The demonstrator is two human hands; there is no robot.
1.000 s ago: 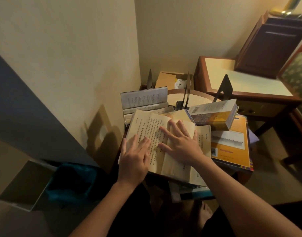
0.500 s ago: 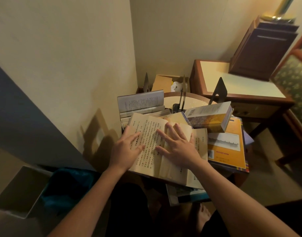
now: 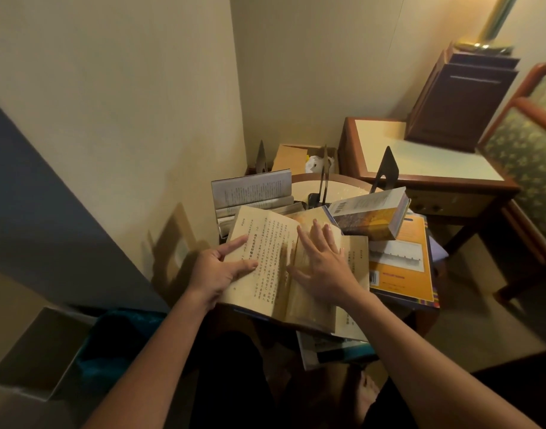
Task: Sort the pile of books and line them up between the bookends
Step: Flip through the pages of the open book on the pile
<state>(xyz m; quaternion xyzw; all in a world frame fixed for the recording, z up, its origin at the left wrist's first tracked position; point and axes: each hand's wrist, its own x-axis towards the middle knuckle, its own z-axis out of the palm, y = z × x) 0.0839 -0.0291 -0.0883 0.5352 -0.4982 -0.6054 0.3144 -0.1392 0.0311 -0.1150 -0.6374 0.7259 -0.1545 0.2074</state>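
My left grip (image 3: 216, 270) pinches the open book (image 3: 265, 267) by its left edge. My right grip (image 3: 324, 267) lies flat on the right page, fingers spread. The book tops the pile (image 3: 401, 264) at the surface's (image 3: 305, 188) near edge. No book stands between the bookends (image 3: 386, 168) at the far edge, so I judge nearly all the sorting is left.

Open book (image 3: 273, 243): vertical columns of Chinese-type print on left page and on right page edge, too small to read. Second open book (image 3: 253, 188) behind: same vertical print, blurred. Thick book (image 3: 370, 216): barcode on white cover corner, digits illegible. Orange book (image 3: 401, 280): barcode at lower left, dark text lines, unreadable.
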